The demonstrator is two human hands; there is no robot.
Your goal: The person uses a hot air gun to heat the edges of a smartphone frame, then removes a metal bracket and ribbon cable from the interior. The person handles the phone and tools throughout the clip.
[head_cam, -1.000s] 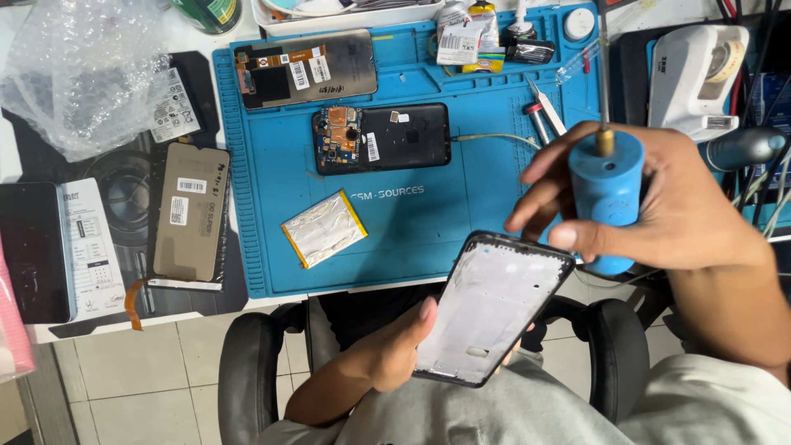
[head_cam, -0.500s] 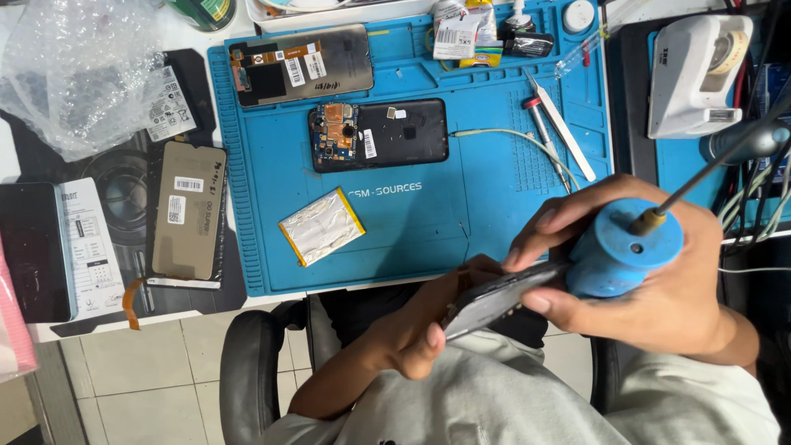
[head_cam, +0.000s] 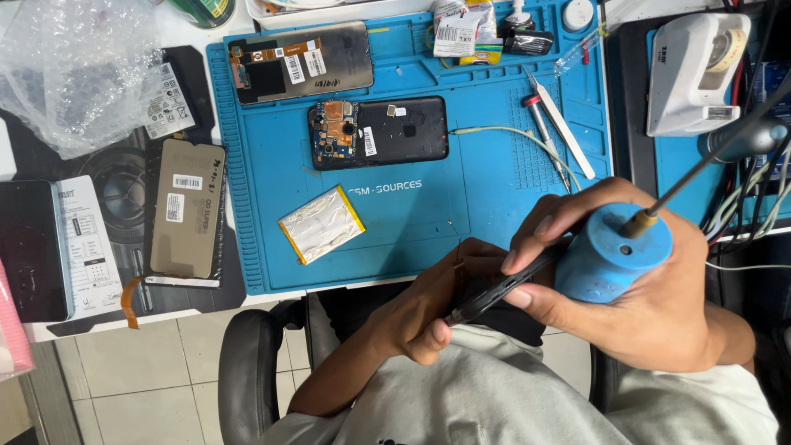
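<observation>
Both hands past blue mat (head_cam: 247,247) edge, left grip (head_cam: 428,309) clasping phone frame (head_cam: 494,292), right grip (head_cam: 651,297) clasping blue tool (head_cam: 606,259)

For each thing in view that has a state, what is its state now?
Phone frame: held edge-on by both hands.
Blue tool: gripped in right hand.
Left hand: closed on the frame.
Black phone: back off, board exposed, lying flat.
Battery: removed, lying on the blue mat.
</observation>
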